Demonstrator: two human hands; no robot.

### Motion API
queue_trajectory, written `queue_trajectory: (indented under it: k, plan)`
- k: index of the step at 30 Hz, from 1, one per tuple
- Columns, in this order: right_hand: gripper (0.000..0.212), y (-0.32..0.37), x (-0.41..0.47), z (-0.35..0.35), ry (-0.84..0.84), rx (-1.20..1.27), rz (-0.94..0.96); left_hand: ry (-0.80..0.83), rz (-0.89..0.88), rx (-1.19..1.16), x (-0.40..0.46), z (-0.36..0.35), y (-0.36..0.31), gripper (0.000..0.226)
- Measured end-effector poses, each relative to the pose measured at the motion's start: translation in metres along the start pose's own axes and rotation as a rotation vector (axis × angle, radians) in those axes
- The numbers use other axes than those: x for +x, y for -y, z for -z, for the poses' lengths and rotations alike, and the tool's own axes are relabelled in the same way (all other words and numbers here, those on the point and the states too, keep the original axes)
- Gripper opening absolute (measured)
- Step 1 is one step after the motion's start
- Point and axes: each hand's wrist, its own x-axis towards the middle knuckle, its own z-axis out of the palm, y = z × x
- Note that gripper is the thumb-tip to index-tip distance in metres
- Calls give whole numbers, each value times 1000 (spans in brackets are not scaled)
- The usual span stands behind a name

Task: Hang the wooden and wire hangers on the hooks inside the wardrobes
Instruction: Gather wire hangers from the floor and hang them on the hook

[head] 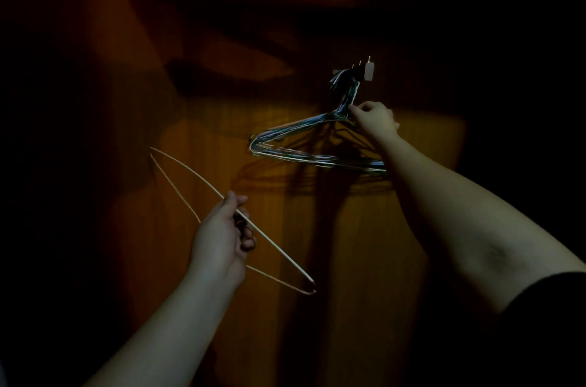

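A bunch of several wire hangers point(304, 145) hangs from a small hook rack point(361, 71) on the wardrobe's wooden back wall. My right hand point(372, 118) reaches up and pinches the bunch at its neck, just below the hooks. Lower left, my left hand point(222, 237) is closed around the middle of a single pale wire hanger point(187, 177), which lies tilted from upper left to lower right. Its hook end is hidden in my palm. The two hangers are well apart.
The orange-brown wooden back panel point(222, 133) fills the view, dimly lit, with hanger shadows under the bunch. The wardrobe's sides and top are dark. A black sleeve point(551, 301) covers my right upper arm.
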Motion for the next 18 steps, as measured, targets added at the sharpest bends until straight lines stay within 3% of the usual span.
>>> queue_trajectory:
  k: [13,18]
  plan:
    - [41,2,1,5,-7,-43,-32,19,25,7,-6,6,2,24]
    - [34,10,-30,4,-113,4,-1,29,65,34,-17,21,4,25]
